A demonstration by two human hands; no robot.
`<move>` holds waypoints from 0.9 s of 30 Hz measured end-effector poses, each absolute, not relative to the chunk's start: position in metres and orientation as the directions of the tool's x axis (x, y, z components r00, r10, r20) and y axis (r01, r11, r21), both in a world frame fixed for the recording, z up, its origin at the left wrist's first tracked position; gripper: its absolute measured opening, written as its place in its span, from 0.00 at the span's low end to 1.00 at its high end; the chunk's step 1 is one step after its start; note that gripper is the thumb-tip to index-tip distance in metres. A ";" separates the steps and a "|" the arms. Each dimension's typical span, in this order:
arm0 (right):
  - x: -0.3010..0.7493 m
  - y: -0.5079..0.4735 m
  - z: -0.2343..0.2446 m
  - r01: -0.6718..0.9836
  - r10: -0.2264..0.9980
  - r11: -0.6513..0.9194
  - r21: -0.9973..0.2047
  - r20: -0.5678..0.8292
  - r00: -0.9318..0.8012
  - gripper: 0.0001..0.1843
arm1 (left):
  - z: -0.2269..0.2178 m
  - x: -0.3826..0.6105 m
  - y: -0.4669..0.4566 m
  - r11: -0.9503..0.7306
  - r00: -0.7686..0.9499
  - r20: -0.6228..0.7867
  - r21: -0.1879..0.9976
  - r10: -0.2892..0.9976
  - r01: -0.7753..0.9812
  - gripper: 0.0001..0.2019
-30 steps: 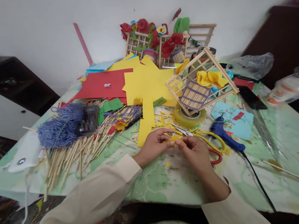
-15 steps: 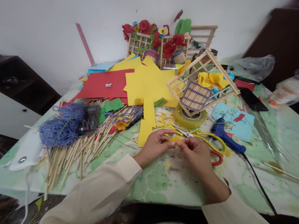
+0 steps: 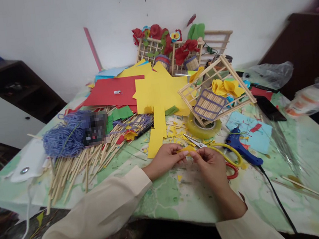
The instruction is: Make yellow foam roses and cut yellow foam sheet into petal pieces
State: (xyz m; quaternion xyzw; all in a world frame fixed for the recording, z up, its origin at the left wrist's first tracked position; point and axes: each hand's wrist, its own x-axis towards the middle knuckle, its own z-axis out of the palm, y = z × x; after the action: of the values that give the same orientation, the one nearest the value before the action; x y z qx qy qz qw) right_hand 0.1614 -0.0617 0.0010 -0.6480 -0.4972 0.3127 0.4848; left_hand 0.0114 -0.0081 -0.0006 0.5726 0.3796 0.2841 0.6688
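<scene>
A small yellow paper piece (image 3: 187, 148) is pinched between both hands over the green table (image 3: 163, 192). My left hand (image 3: 165, 159) grips its left end with fingers curled. My right hand (image 3: 210, 163) pinches its right end between thumb and forefinger. Just beyond the hands lie yellow-handled scissors (image 3: 211, 147) and scattered yellow paper scraps (image 3: 179, 130).
A blue glue gun (image 3: 242, 149) with a black cord lies right of the hands. Behind are a tape roll (image 3: 203, 127), a stick frame with yellow flowers (image 3: 217, 89), yellow paper sheets (image 3: 158, 90), red paper (image 3: 111, 91), a pile of wooden sticks (image 3: 77, 166) and blue yarn (image 3: 61, 135).
Both hands stay together on the yellow paper piece, with the fingers shifting slightly along it. The view has tilted a little, so everything sits slightly lower in the picture.
</scene>
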 end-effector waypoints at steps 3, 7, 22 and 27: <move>0.161 -0.062 0.001 0.321 0.946 -0.038 -0.946 0.069 0.318 0.18 | 0.000 0.011 -0.009 0.188 0.546 -0.189 0.981 0.816 0.058 0.20; 0.161 -0.061 0.001 0.279 0.947 -0.049 -0.959 0.044 0.317 0.18 | 0.004 0.011 -0.010 0.182 0.542 -0.192 0.981 0.818 0.073 0.20; 0.168 -0.060 0.002 0.446 0.997 0.035 -0.894 0.060 0.042 0.25 | 0.000 0.012 -0.009 0.195 0.604 -0.213 0.976 0.768 0.096 0.20; 0.175 -0.056 -0.005 0.567 0.993 0.043 -0.823 0.096 0.064 0.25 | -0.001 0.009 -0.004 0.143 0.623 -0.211 0.977 0.753 0.158 0.20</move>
State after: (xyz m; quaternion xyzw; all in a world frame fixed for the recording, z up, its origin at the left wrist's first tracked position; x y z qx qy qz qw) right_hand 0.1745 -0.0564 -0.0054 -0.6285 -0.6205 0.2885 0.3698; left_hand 0.0092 -0.0041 -0.0007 0.6143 0.3708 0.2260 0.6589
